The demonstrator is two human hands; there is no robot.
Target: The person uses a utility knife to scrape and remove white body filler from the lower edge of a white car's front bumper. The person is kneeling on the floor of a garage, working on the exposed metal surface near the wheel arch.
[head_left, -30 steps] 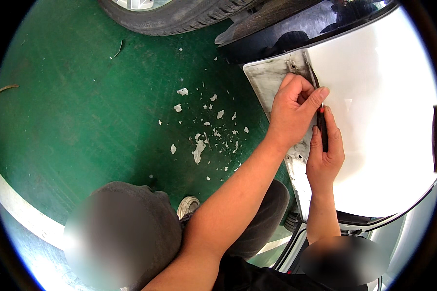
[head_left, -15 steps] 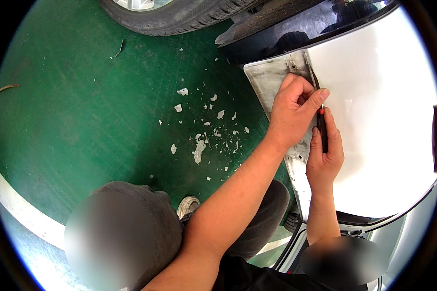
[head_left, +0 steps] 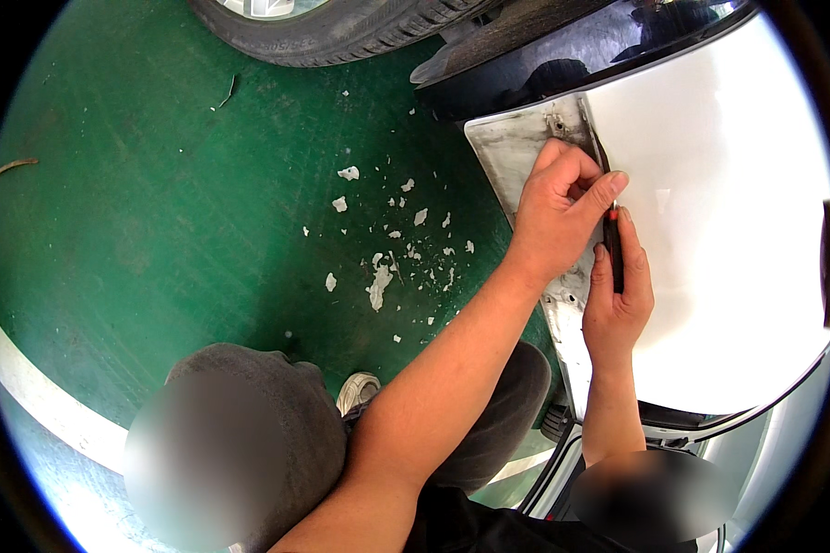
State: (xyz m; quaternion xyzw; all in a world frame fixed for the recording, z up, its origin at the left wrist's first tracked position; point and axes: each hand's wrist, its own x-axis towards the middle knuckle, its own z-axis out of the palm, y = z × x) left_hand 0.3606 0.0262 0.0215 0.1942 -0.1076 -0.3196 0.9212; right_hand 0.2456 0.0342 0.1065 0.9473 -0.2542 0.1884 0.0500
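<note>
My right hand (head_left: 621, 309) is closed round a slim black-handled tool (head_left: 616, 256) with a small red part near its upper end. This tool lies lengthwise along the edge of a white car body panel (head_left: 729, 212). Just above it, my left hand (head_left: 558, 217) has its fingers curled and its thumb across the same edge. What those fingers pinch, if anything, is hidden; the tool's far end disappears under them. A dirty, bare white flange (head_left: 510, 152) with holes runs left of the edge, and a dark narrow gap (head_left: 592, 129) shows beyond my fingers.
White flakes (head_left: 379, 284) lie scattered over the green floor (head_left: 157, 203). A car tyre (head_left: 341, 39) stands at the top, beside glossy black trim (head_left: 516, 78). My bent knees, in dark trousers (head_left: 309, 433), and one light shoe (head_left: 356, 392) are below.
Both hands hold almost the same place and grip. The tool's red part shows a little less beneath my left thumb, and the whole view has shifted very slightly.
</note>
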